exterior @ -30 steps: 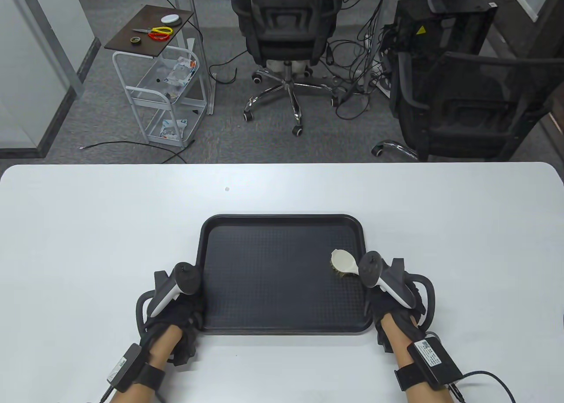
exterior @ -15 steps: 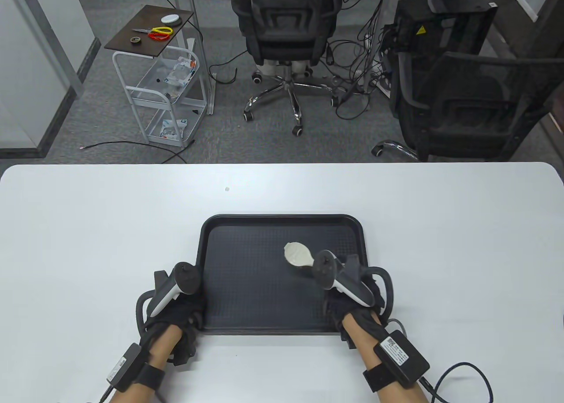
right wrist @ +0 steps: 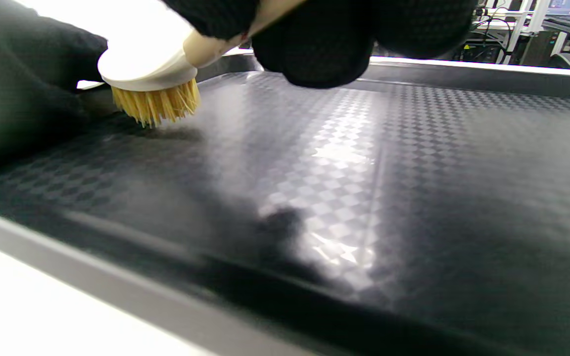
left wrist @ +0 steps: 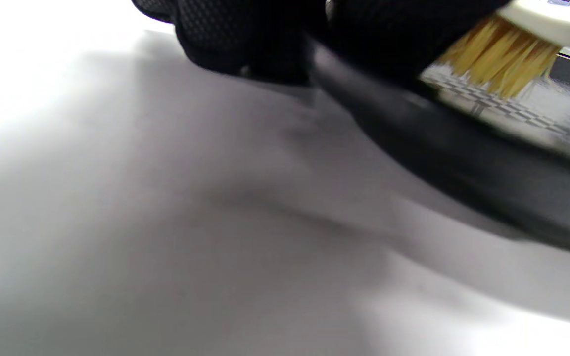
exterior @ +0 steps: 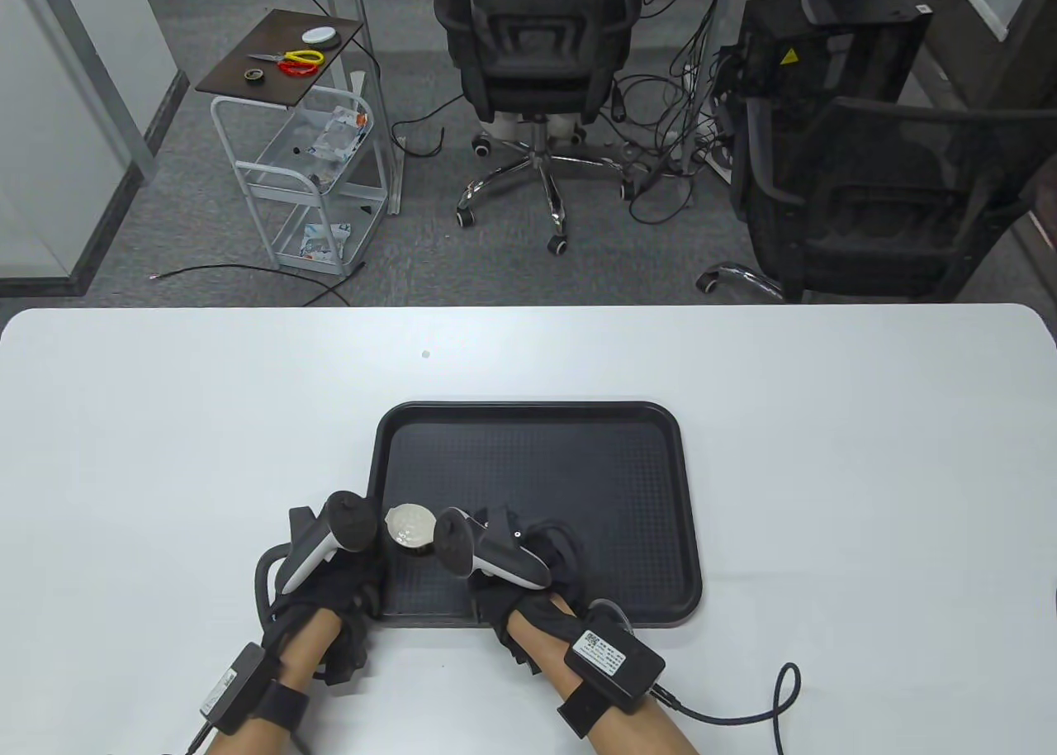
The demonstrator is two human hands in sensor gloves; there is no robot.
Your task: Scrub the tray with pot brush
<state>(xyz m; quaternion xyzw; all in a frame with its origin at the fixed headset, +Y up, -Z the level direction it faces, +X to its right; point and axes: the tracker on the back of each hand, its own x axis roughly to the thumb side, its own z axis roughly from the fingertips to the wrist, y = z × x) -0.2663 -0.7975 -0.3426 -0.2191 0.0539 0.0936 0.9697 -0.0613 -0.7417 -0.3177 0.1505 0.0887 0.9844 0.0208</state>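
Bristles down, the brush (exterior: 410, 527) sits at the tray's (exterior: 652, 424) near-left corner, just beside my left hand (exterior: 330, 577). In the right wrist view the yellow bristles (right wrist: 156, 105) meet the patterned floor of the tray, splayed a little, which I take as pressure going through them.

My right hand (exterior: 528, 577) reaches in over the near rim, and its fingers (right wrist: 314, 44) are wrapped around the handle up near the head. I hold it short like that so the push goes straight down into the bristles rather than levering off a long stem.

My left hand holds the tray's left edge where the rim meets the bench (exterior: 165, 458). Its fingers (left wrist: 245, 34) curl over the rim, though the blur keeps me from telling how hard they clamp, or whether they close fully. The reason for them is plain: a light tray on a smooth bench would skate under sideways strokes, so I pin the corner nearest the work.

Judging by the brush's place, I'm mid-scrub at the left end of a pass. With the head so near my left fingers, the risk is knocking into them or riding up the rim, so the next stroke ought to go away from that corner.
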